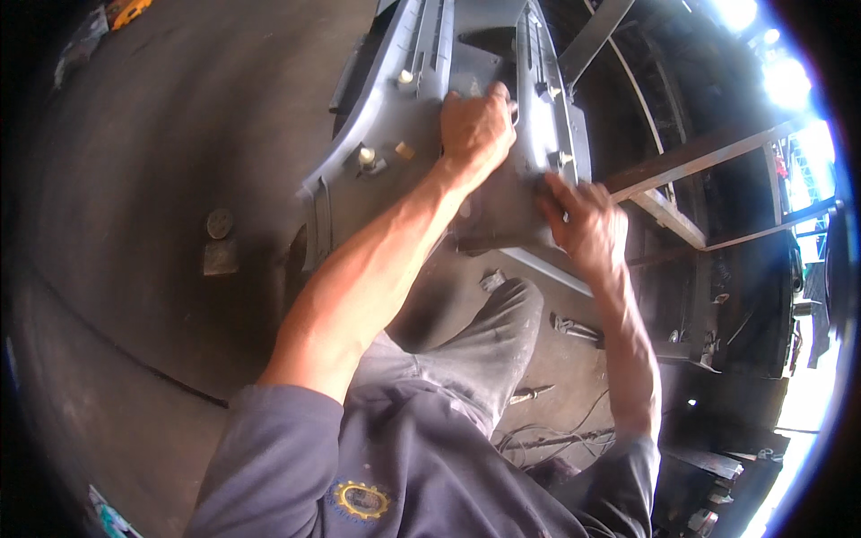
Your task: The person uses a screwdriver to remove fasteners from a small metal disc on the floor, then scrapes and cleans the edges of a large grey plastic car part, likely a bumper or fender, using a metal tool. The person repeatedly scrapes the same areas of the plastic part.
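Two long grey plastic trim panels lie in front of me, the left panel (356, 193) wider and curved outward, the right panel (542, 133) narrower. Cream clips stand up from both, such as one clip (367, 156) on the left and another clip (564, 159) on the right. My left hand (478, 133) is closed at the inner side between the panels, its fingertips partly hidden. At the near right corner, my right hand (587, 220) is bent with thumb and forefinger against the right panel's edge. Whether anything small sits in those fingers is hidden.
Metal frame bars (668, 170) rise on the right. Pliers (574, 328) and a thin tool (531, 394) lie on the floor near my knee, with loose cables (556, 441) behind. A round disc (219, 224) lies on the floor to the left, near a dark cable (170, 381).
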The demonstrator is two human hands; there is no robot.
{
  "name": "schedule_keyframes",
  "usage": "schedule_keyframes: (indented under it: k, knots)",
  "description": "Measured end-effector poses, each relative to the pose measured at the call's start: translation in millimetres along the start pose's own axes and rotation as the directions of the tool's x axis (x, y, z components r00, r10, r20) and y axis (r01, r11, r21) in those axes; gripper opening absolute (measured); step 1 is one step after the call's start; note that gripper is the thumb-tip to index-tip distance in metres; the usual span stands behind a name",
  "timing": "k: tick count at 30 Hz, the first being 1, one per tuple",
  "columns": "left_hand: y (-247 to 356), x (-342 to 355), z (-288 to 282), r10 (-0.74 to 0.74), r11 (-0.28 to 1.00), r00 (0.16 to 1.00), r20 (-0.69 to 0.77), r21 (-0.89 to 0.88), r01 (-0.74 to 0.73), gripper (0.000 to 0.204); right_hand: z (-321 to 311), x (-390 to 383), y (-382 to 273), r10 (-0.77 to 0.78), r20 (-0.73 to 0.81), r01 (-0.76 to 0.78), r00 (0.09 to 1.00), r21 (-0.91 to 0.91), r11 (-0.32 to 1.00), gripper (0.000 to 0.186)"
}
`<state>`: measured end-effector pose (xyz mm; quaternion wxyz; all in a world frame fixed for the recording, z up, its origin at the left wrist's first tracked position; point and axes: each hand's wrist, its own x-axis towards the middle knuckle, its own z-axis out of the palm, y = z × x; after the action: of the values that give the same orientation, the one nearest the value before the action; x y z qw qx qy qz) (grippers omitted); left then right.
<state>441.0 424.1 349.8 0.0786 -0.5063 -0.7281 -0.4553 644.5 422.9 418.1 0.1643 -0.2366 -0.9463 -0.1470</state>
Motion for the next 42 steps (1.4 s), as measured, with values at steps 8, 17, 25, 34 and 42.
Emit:
schedule_keyframes:
  k: [8, 17, 25, 34, 42]
  knots:
    - [10.7, -3.9, -12.8, -0.049, 0.999, 0.997, 0.067, -0.012, 0.05, 0.015, -12.0, -7.2, -5.0, 0.046, 0.019, -0.047, 0.999, 0.064, 0.997, 0.025]
    - [9.9, -1.6, -13.9, -0.082, 0.996, 0.992, 0.1, -0.033, 0.086, 0.019, -12.0, 13.9, 2.4, 0.06, 0.045, -0.06, 0.997, -0.002, 0.998, 0.025]
    - [19.1, 2.2, -28.0, -0.128, 0.992, 0.95, 0.286, 0.019, 0.128, 0.05, 13.8, -172.9, 24.9, 0.791, 0.069, -0.785, 0.608, 0.206, 0.585, 0.034]
    - [6.5, 15.3, -2.9, 0.09, 0.984, 0.924, 0.372, -0.176, -0.025, 0.068, 159.7, -456.5, -195.7, 0.813, 0.578, -0.997, 0.068, 0.069, 0.034, 0.038]
    - [-7.1, 28.9, -47.2, -0.079, 0.978, 0.863, 0.499, -0.127, 0.163, 0.071, 165.6, -438.9, -104.6, 0.854, 0.498, -0.983, 0.151, 0.166, 0.077, 0.016]
